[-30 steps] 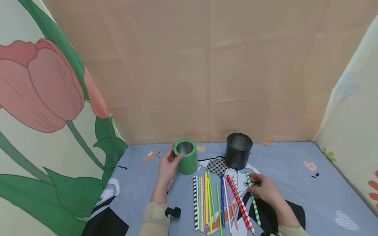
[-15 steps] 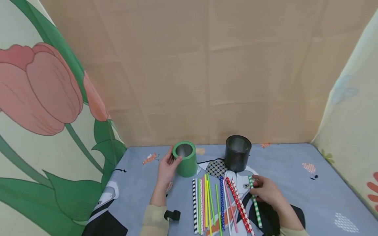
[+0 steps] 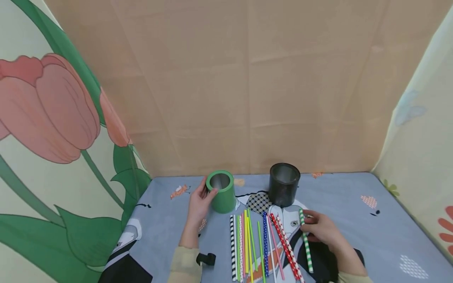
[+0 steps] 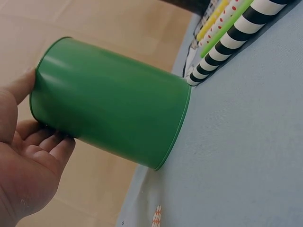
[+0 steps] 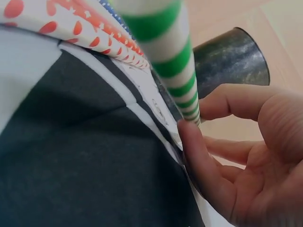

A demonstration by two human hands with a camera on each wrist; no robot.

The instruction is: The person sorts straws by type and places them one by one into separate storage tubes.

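Desk (image 3: 336, 196) covered with a blue-grey printed cloth (image 3: 354, 220), seen from above, with a person's bare hands working over it. Left hand (image 3: 198, 205): its thumb and fingers hold the upper part of a smooth green cylindrical cup (image 3: 225, 199), thumb on the near side near the rim. The cup stands upright towards the back of the desk, hollow top facing up.

Right hand (image 3: 323, 228): thumb and forefinger are brought together on a green-and-white striped straw (image 3: 307, 251), gripping it near its far end. The straw slants slightly, its near end pointing towards the person; whether it touches the cloth cannot be told.

Just left of that straw, a loose row of slim straws lies side by side, roughly lengthwise to the viewer. At the row's left edge is a black-and-white striped straw (image 3: 233, 247); towards its middle, a blue straw with white spots (image 3: 266, 245); at its right, a white straw with red spots (image 3: 291, 251). Plain yellow, green, white and pink ones lie among them.

Behind the row, right of the green cup and apart from it, stands a glossy black cylindrical cup (image 3: 284, 185). A plain tan backdrop (image 3: 226, 86) hangs behind the desk.
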